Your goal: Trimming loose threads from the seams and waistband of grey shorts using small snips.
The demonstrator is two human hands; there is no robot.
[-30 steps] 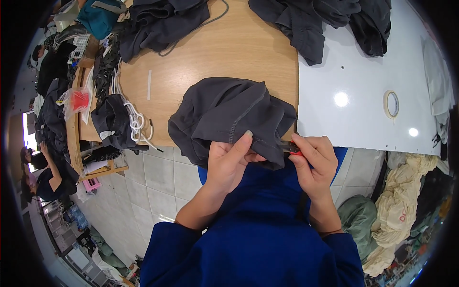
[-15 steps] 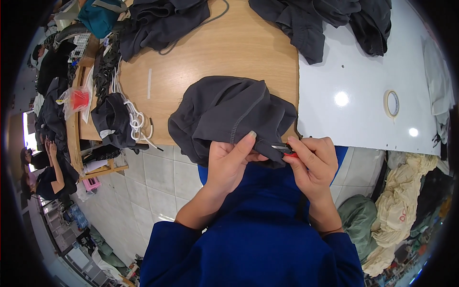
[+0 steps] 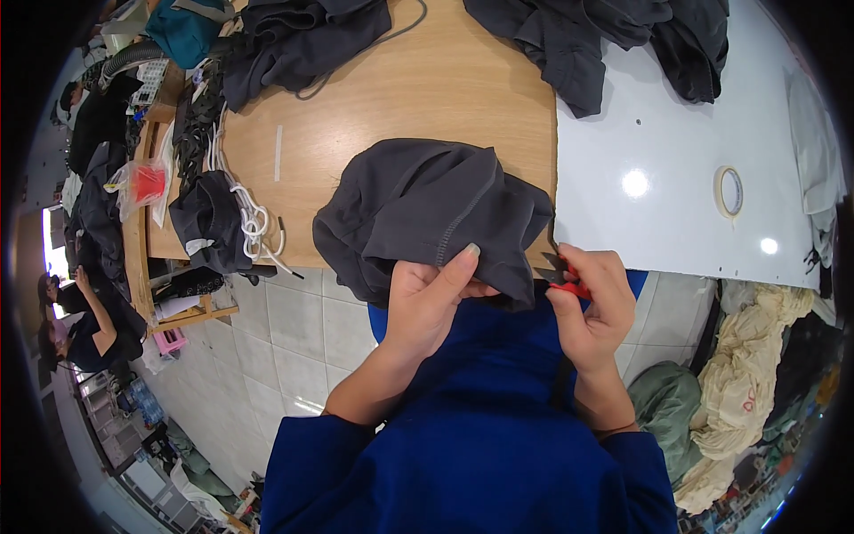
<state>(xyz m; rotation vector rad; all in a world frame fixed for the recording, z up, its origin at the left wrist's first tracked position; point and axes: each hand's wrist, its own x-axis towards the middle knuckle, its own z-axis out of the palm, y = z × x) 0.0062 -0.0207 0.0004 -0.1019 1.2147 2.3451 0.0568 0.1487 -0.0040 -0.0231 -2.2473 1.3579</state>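
A dark grey garment [image 3: 418,205] lies bunched at the near edge of the wooden table, a stitched seam running down its middle. My left hand [image 3: 430,303] pinches its near edge, thumb on top and fingers under the cloth. In my right hand [image 3: 594,307] is a pair of small thread snips [image 3: 569,281] with red handles and dark blades. The blades stand apart and point left, just to the right of the cloth without touching it.
More dark grey garments [image 3: 302,44] lie at the back of the wooden table [image 3: 427,89]. A tape roll [image 3: 729,192] rests on the white board [image 3: 658,151] at right. White cord [image 3: 255,222] lies beside a dark cloth bundle at left. Other people sit at far left.
My right hand has drawn the snips back to the right, off the cloth, and their blades have spread. My left hand keeps its pinch on the garment.
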